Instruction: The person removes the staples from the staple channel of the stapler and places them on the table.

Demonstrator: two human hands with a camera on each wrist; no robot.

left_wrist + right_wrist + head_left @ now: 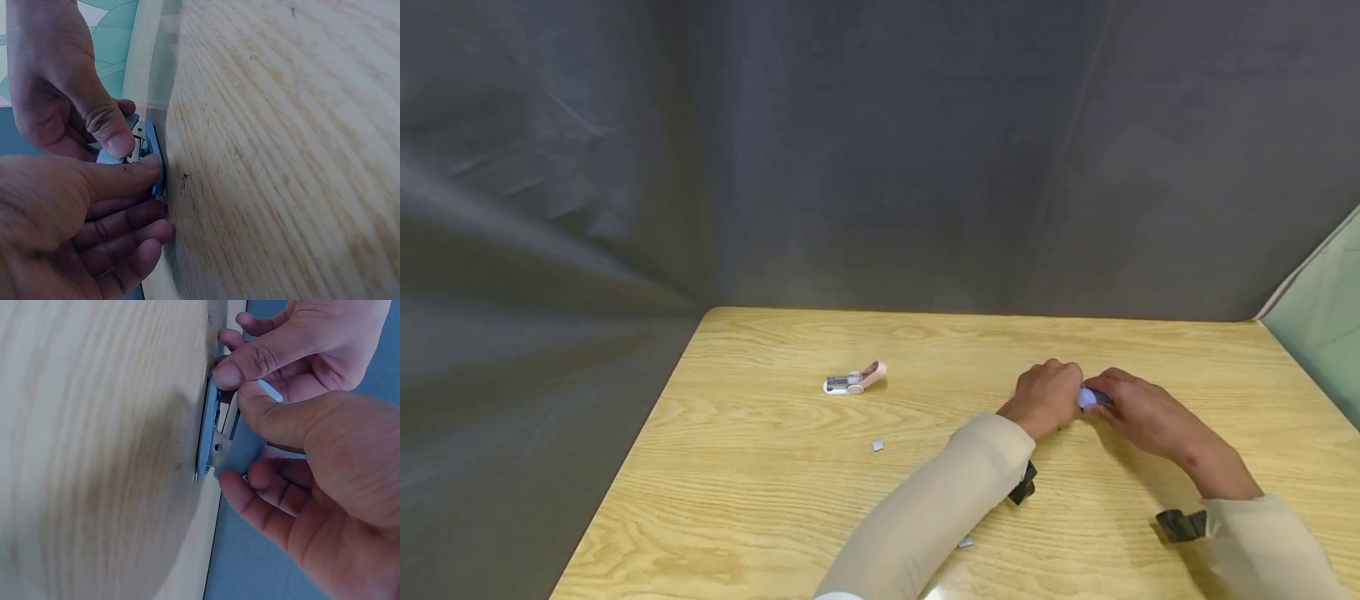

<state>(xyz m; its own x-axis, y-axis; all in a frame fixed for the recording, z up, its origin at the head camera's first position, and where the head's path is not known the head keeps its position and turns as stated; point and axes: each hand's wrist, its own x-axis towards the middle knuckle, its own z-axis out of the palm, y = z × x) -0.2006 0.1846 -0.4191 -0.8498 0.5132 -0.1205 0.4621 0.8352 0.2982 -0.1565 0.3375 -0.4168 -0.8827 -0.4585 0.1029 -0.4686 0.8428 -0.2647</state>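
Both hands hold a small blue stapler (1088, 397) low over the right half of the table. My left hand (1047, 397) pinches one end, its thumb lying on the blue base (157, 159) in the left wrist view; its other fingers are loosely bent. From the other side my right hand (1150, 417) grips the blue top cover (249, 450), thumb on top and fingers curled beneath. Top and base stand apart, baring a metal hinge (219, 447) between them. Fingers hide part of the stapler.
A white and pink device (853, 382) with a raised pink lever lies at the table's middle back. In front of it is a small grey piece (877, 446); another grey piece (966, 542) shows beside the left sleeve. Dark cloth (880, 167) hangs behind the table.
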